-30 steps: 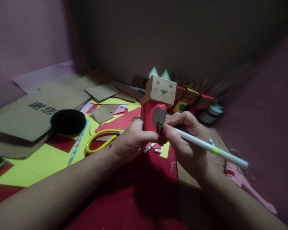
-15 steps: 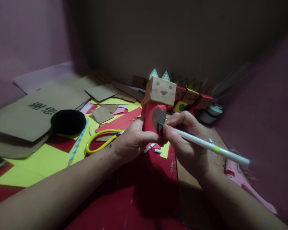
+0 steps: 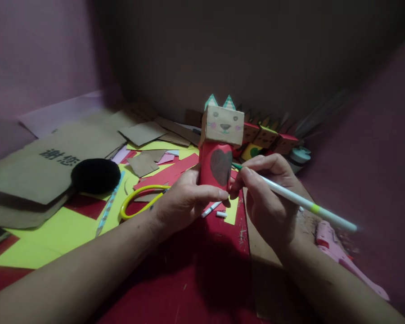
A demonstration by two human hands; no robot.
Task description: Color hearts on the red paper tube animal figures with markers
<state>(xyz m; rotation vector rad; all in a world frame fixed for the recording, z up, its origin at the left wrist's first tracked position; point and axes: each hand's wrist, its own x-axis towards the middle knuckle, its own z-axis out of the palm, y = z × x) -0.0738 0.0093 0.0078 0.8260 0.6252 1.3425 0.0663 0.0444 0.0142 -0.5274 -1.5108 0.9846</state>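
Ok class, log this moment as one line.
left hand: grips cat figure | right hand: holds pen | tip: beside heart

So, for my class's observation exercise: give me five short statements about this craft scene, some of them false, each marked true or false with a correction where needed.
1. The left hand grips the red body of the cat figure. True.
2. The right hand holds a paintbrush. False: it holds a white pen with a green tip.
3. A brown heart sits on the front of the figure's body. True.
4. The figure's ears are black. False: they are pale green.
5. The yellow-handled scissors lie on the table to the left of the left hand. True.
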